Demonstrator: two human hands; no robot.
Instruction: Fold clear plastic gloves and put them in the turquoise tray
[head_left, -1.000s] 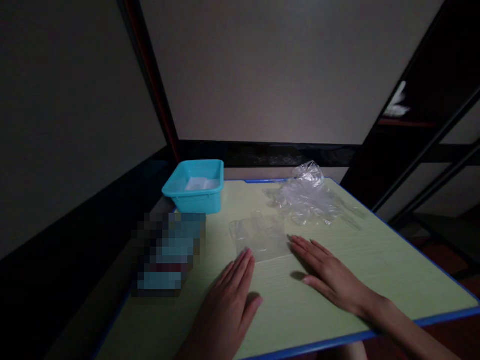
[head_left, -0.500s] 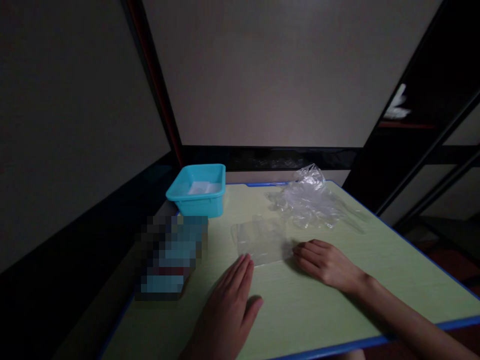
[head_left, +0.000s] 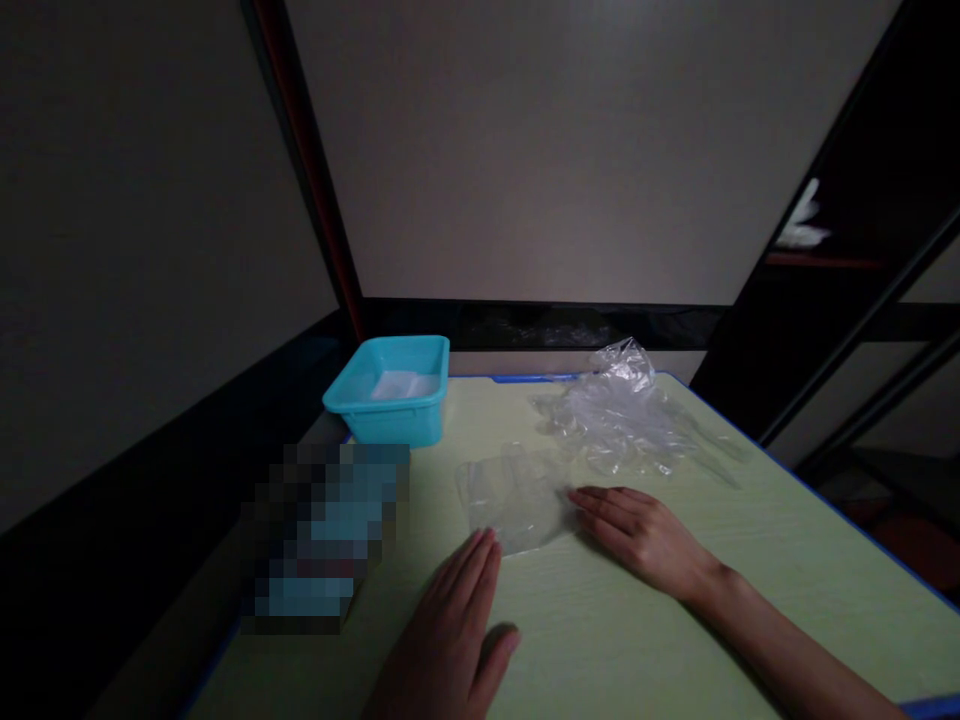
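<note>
At the near side of the pale green table [head_left: 600, 650], the left hand [head_left: 446, 630] lies palm down, its fingers straight and side by side, the thumb spread away from them and nothing gripped. Its fingertips touch the near left corner of a clear plastic sheet [head_left: 514, 500], which lies flat and slightly wrinkled in the middle of the tabletop. From the other side, the right hand [head_left: 649, 540] reaches in palm down with its fingers close together and gently bent, their tips at the sheet's right edge; its thumb is hidden, so whether it pinches the film cannot be told. Along the table's left edge lies a bluish object [head_left: 337, 540], too blurred to make out. Beyond it, near the far left corner, sits a turquoise basin [head_left: 397, 420] with something white [head_left: 405, 385] inside. Toward the far right, a crumpled heap of clear plastic [head_left: 619, 410] spreads over the surface, well apart from the basin. Behind the table stands a greyish panel [head_left: 562, 160] with a glossy black band [head_left: 555, 325] along its bottom.
</note>
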